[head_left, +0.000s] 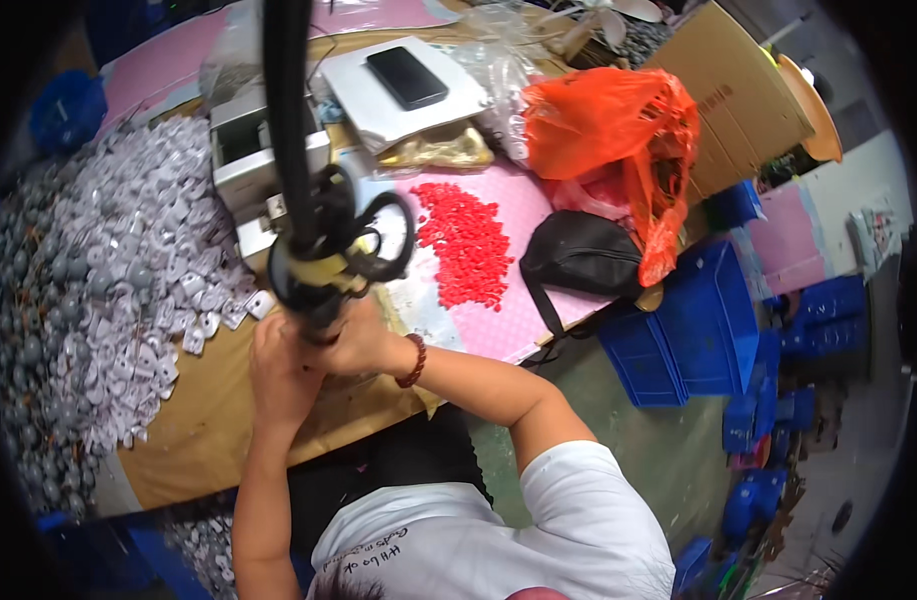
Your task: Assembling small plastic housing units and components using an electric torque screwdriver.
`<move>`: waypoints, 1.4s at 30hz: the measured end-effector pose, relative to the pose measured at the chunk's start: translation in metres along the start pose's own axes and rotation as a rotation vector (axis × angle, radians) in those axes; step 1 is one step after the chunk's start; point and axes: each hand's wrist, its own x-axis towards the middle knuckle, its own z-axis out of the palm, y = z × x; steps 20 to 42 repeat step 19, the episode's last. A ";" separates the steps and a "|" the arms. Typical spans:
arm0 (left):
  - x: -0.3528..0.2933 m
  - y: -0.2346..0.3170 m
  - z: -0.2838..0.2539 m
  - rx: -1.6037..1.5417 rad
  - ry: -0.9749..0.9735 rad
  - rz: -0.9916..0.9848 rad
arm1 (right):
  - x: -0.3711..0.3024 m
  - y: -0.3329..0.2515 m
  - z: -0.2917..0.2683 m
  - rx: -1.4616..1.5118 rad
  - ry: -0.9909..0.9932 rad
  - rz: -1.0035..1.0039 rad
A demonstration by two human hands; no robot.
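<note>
My left hand (279, 368) and my right hand (366, 341) meet close together over the table's near edge. Both have their fingers bent inward and closed, and whatever they hold is too small or hidden to make out. Right above them a dark upright tool (300, 215) with a black cable loop and a yellowish band comes down and covers part of the fingers. To the left of my left hand spreads a large heap of small white plastic parts (148, 270). Small red pieces (465, 245) lie in a pile beyond my right hand.
Grey round parts (38, 360) fill the far left. A white box (246, 150) stands behind the heap, near a black phone (407, 77) on a white slab. An orange plastic bag (608, 130) and a black pouch (581, 255) lie right; blue bins (693, 320) stand below.
</note>
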 end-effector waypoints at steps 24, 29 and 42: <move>-0.008 0.000 0.004 0.178 -0.015 -0.060 | 0.007 0.006 0.003 0.144 -0.131 0.297; -0.008 0.000 0.004 0.178 -0.015 -0.060 | 0.007 0.006 0.003 0.144 -0.131 0.297; -0.008 0.000 0.004 0.178 -0.015 -0.060 | 0.007 0.006 0.003 0.144 -0.131 0.297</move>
